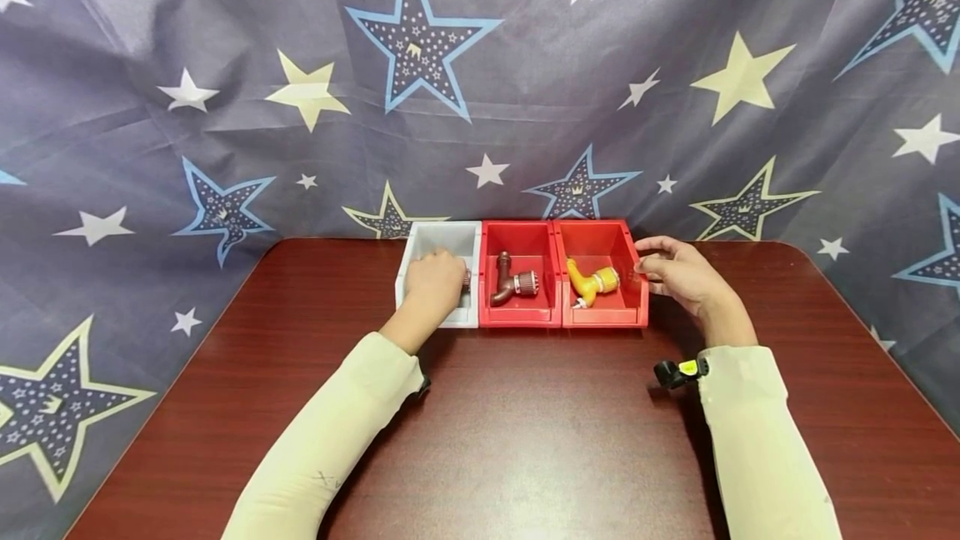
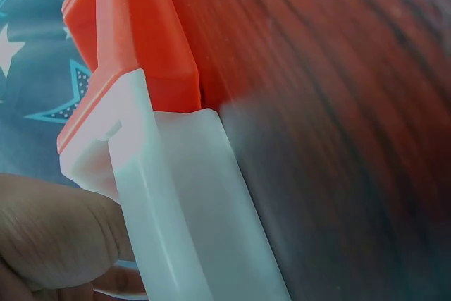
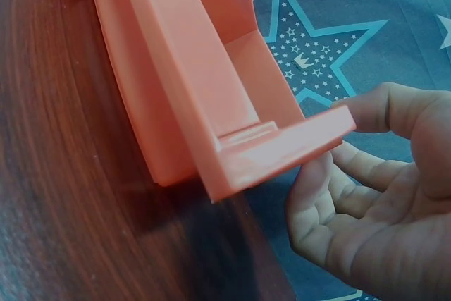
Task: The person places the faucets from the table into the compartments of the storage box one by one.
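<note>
My left hand (image 1: 435,280) reaches down into the grey-white bin (image 1: 401,273), its fingers curled round a tap. Only the tap's ribbed brown knob (image 1: 467,280) shows beside the hand; the fingertips are hidden. In the left wrist view, the thumb side of that hand (image 2: 56,234) appears behind the bin's pale wall. My right hand (image 1: 693,282) pinches the side rim of the right red bin (image 1: 605,319) between thumb and fingers, seen closer in the right wrist view. Inside that bin lies a yellow tap (image 1: 592,282).
Between them stands a middle red bin (image 1: 521,317) holding a dark brown tap (image 1: 513,283). The bins sit side by side at the back of a brown wooden table (image 1: 540,440). A grey star-patterned cloth (image 1: 525,123) hangs behind.
</note>
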Action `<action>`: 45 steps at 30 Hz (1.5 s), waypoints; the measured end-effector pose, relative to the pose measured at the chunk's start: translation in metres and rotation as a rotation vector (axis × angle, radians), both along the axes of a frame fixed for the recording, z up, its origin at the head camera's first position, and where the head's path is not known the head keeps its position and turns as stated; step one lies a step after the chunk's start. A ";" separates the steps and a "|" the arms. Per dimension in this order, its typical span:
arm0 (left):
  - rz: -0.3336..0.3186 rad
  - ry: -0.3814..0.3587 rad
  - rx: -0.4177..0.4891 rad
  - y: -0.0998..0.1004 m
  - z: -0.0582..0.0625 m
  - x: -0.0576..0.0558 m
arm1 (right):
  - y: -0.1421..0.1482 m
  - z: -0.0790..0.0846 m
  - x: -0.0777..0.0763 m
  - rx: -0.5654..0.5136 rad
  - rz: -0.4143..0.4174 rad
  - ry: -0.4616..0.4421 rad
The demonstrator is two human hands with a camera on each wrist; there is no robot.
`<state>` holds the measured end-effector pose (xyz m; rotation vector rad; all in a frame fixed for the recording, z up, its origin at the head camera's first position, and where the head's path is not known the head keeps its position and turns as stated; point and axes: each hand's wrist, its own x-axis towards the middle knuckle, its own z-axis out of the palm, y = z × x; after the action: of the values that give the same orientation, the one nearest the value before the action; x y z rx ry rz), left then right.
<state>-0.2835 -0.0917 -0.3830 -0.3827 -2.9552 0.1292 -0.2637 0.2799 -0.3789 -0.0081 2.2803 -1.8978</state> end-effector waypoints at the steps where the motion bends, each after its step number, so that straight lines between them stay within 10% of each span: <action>1: 0.002 -0.005 0.007 0.000 0.000 0.000 | 0.000 0.000 0.000 0.001 -0.002 0.000; 24: 0.001 -0.021 0.018 -0.001 0.006 0.000 | 0.003 0.000 -0.001 -0.021 -0.004 -0.011; 39: -0.160 0.131 -0.027 -0.016 0.007 0.008 | 0.004 0.001 0.001 -0.037 0.000 -0.008; 45: -0.227 0.176 -0.016 -0.026 0.011 0.011 | 0.004 0.013 0.007 0.126 -0.052 0.053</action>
<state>-0.2727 -0.1175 -0.3724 -0.6686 -2.7168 0.1498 -0.2566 0.2844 -0.3660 0.0168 2.4543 -1.7949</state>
